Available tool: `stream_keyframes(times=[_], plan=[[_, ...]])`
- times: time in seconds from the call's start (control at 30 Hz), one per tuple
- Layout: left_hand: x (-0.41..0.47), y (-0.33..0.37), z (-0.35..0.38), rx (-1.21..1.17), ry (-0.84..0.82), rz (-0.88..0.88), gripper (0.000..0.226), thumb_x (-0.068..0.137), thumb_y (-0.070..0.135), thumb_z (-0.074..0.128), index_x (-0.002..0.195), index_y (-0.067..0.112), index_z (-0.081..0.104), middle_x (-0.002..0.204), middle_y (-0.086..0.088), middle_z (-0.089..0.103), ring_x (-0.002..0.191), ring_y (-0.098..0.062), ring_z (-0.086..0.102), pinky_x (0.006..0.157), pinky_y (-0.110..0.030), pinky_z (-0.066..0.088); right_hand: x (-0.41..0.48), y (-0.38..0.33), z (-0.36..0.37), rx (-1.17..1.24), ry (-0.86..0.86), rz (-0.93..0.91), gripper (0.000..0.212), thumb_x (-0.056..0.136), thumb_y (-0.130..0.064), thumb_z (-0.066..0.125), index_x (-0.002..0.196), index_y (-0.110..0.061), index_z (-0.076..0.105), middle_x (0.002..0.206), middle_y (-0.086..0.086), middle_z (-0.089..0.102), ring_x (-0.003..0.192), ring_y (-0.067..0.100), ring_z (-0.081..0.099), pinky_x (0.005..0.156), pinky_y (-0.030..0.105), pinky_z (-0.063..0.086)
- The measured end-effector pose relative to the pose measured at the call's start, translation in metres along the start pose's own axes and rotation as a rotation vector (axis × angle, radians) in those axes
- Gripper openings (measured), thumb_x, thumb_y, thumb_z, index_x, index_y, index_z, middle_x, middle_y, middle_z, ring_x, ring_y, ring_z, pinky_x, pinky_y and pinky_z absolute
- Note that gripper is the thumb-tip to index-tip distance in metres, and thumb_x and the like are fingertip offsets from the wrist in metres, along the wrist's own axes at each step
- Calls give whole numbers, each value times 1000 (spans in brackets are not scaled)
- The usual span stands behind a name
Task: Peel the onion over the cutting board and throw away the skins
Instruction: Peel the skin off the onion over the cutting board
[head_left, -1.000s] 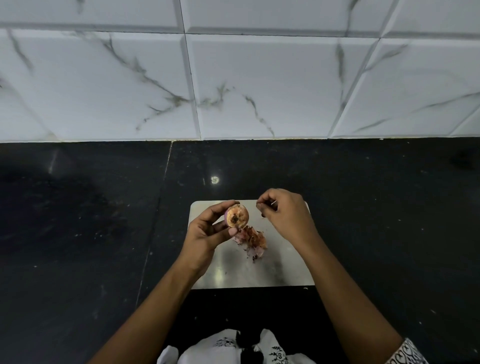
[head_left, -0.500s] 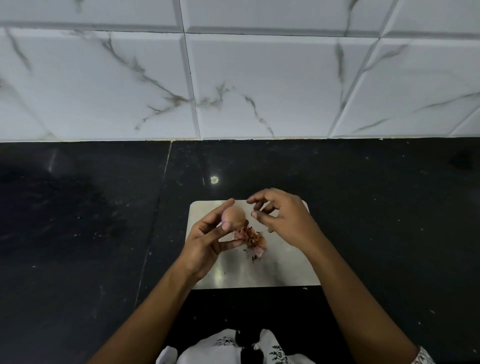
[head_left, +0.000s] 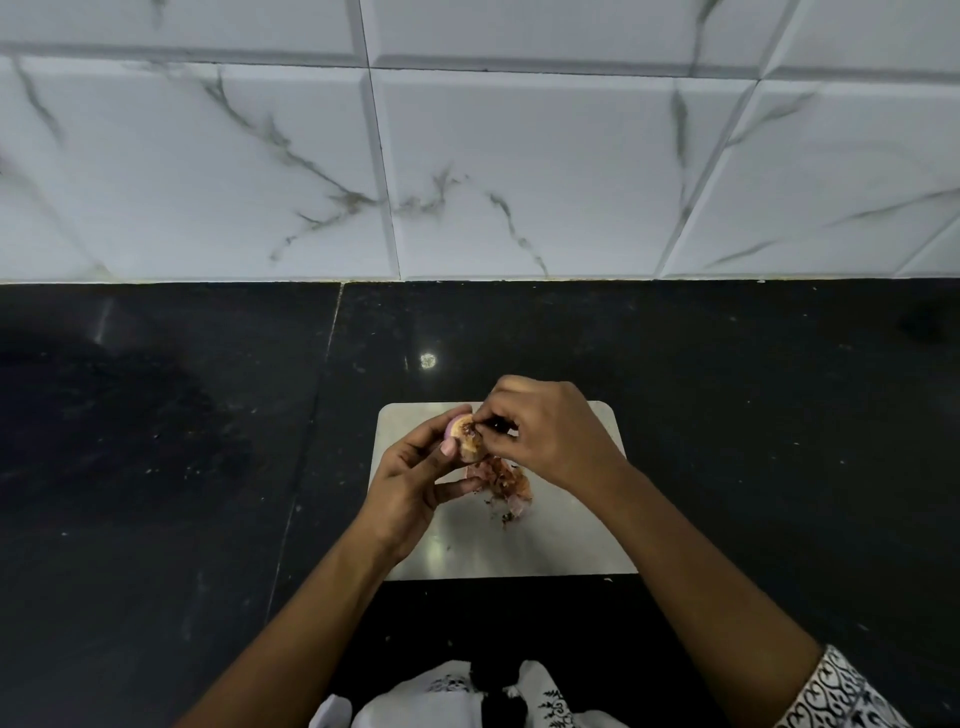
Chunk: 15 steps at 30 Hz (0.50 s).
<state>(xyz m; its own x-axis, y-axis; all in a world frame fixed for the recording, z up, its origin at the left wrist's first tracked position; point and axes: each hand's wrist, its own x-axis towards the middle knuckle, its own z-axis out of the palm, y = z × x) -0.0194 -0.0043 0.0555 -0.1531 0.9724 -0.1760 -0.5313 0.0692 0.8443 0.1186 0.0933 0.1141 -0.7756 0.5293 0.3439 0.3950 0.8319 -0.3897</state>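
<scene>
Head: onion between both hands, over cutting board.

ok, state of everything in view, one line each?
onion: held above the board, partly peeled, dark root end up
left hand: gripping the onion
right hand: fingertips pinching at the onion's root end
skins: loose pile on the board, not thrown away
board: flat on the counter, a few scraps on it
</scene>
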Motion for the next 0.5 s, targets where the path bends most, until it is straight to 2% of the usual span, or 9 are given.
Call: stream_keyframes(times=[0.07,0.13,0.2,0.27,0.37,0.5], plan=[[-1,0,1,25,3,-7,37,88,20,61,123,12,59,114,-10,68,100,-24,66,69,-31,57,-2,-1,5,-39,27,-18,14,75,-21,70,81,-9,67,77,4,64,57,17,59,50,34,52],[-1,-1,0,43,14,-21,39,88,15,53,127,12,56,118,-10,66,103,-25,65,71,-34,58,-4,-1,9,-63,41,-28,15,73,-20,74,79,-10,65,75,4,63,54,15,58,48,25,49],[-1,0,-1,83,5,-23,41,89,14,53,130,11,54,123,-12,62,107,-26,63,75,-38,58,-6,-1,12,-74,57,-19,19,70,-21,77,78,-10,64,75,4,63,54,14,57,49,20,44],[1,1,-3,123,-14,-5,40,90,14,56,130,12,53,124,-11,61,109,-26,62,76,-39,57,-7,-2,14,-37,95,14,20,70,-21,77,79,-10,62,75,4,62,58,15,59,51,22,47],[3,3,-3,107,-40,14,43,86,13,52,129,13,54,122,-6,63,110,-25,62,78,-42,57,-8,-6,18,39,148,102,19,70,-22,75,78,-11,61,77,3,63,64,14,59,55,28,53],[3,6,-3,74,-49,41,38,86,13,56,124,18,58,118,-2,65,107,-22,62,81,-43,56,-5,-9,17,209,204,319,12,72,-18,73,79,-13,64,78,-4,61,67,7,57,58,17,49]])
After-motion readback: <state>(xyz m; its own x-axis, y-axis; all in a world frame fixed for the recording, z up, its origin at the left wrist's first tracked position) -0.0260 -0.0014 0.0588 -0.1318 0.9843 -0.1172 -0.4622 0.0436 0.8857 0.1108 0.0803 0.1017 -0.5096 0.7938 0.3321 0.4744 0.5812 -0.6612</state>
